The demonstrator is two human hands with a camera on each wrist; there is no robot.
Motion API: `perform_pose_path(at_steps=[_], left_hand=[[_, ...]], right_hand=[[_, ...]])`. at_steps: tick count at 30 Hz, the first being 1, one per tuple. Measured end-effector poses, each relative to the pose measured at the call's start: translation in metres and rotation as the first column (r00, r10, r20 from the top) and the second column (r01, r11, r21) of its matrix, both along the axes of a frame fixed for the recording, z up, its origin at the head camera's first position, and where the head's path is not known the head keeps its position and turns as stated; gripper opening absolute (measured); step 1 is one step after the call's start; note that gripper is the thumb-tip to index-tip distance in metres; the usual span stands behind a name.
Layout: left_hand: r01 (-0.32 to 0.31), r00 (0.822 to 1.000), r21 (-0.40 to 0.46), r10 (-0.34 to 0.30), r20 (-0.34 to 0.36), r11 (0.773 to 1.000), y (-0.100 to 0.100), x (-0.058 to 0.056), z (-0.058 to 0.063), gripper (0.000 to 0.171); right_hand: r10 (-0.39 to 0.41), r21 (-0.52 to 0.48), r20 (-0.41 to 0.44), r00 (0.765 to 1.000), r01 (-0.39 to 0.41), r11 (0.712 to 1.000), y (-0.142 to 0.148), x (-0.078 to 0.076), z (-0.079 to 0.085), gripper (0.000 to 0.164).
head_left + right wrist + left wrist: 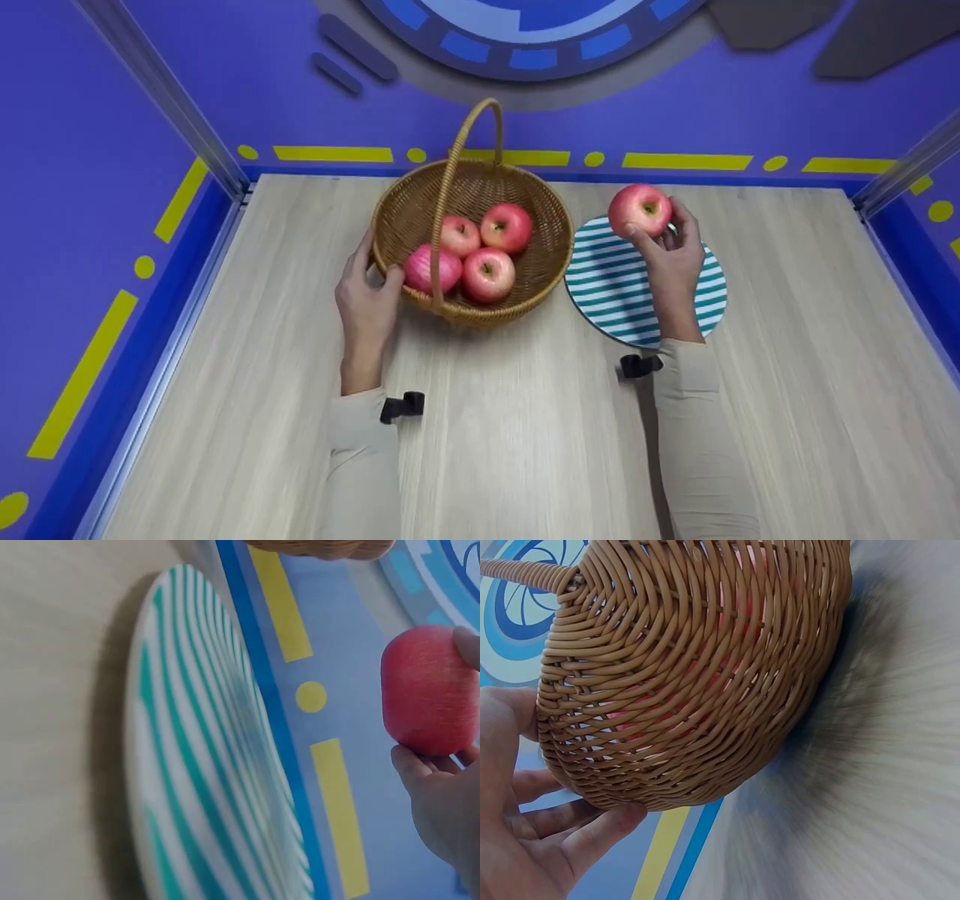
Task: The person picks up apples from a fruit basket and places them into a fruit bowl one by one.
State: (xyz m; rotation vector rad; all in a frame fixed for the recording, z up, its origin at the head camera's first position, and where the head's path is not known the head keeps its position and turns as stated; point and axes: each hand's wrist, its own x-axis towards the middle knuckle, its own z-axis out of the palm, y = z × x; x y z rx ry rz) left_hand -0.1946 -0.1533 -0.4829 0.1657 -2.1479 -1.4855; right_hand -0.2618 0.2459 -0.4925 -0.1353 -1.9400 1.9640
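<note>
A brown wicker basket (405, 202) with a tall arched handle holds several red apples (488, 274). My left hand (367, 300) grips its left side, thumb over the rim and fingers around the outer wall. In the left wrist view, the fingertips (634, 816) press against the woven wall, and red shows through the gaps. Over a round mat (607, 292) with green and white stripes, my right hand (675, 259) holds another red apple (640, 210) between thumb and fingers. The right wrist view shows that apple (427, 690) raised above the striped mat (202, 742).
Everything stands on a light wood-grain table (510, 420). Blue panels (300, 105) with yellow marks rise behind it and at both sides, with a metal frame post (172, 90) at the back left corner. Black wrist mounts (403, 406) sit on both sleeves.
</note>
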Motion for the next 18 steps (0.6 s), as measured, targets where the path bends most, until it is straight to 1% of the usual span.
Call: perform_pose_path(at_steps=[3, 12, 16, 18], left_hand=[[0.002, 1.0, 0.001, -0.002, 0.0, 1.0, 0.0, -0.001, -0.001, 0.064], [0.002, 1.0, -0.008, -0.002, 0.007, 1.0, 0.0, -0.001, 0.0, 0.064], [0.001, 1.0, -0.014, -0.001, 0.006, 1.0, -0.001, 0.0, 0.0, 0.064], [0.002, 1.0, -0.019, -0.002, 0.003, 1.0, 0.0, 0.0, 0.0, 0.064]], right_hand=[[-0.007, -0.036, 0.043, 0.999, 0.009, 0.999, 0.003, -0.002, -0.004, 0.086], [-0.026, -0.109, 0.114, 0.993, 0.039, 0.993, 0.009, -0.008, -0.008, 0.086], [-0.04, -0.109, 0.136, 0.99, 0.055, 0.993, 0.011, -0.011, -0.011, 0.083], [-0.042, -0.1, 0.15, 0.988, 0.058, 0.993, 0.012, -0.012, -0.012, 0.083]])
